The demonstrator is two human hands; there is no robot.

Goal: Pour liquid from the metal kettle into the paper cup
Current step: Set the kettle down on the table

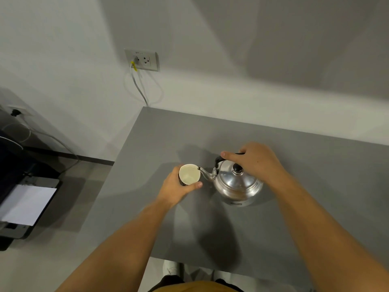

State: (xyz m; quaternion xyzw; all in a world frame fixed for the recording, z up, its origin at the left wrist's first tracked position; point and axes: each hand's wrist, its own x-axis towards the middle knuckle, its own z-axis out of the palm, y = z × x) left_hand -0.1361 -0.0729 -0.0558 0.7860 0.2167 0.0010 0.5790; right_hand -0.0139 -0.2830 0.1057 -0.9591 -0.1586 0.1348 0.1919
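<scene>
A shiny metal kettle (237, 184) with a black lid knob and black handle is near the middle of the grey table (315, 186). My right hand (255, 161) grips its handle from above, thumb pointing left. The spout tip reaches the right rim of a paper cup (189, 174), which has a pale inside and a dark outer wall. My left hand (176, 186) wraps around the cup from the near left side. I cannot tell whether liquid is flowing or how full the cup is.
The table's left edge runs close to the cup, with floor below it. A wall outlet (142, 60) with a plugged white cable is on the wall behind. A dark machine holding white paper (27, 204) stands on the floor at far left.
</scene>
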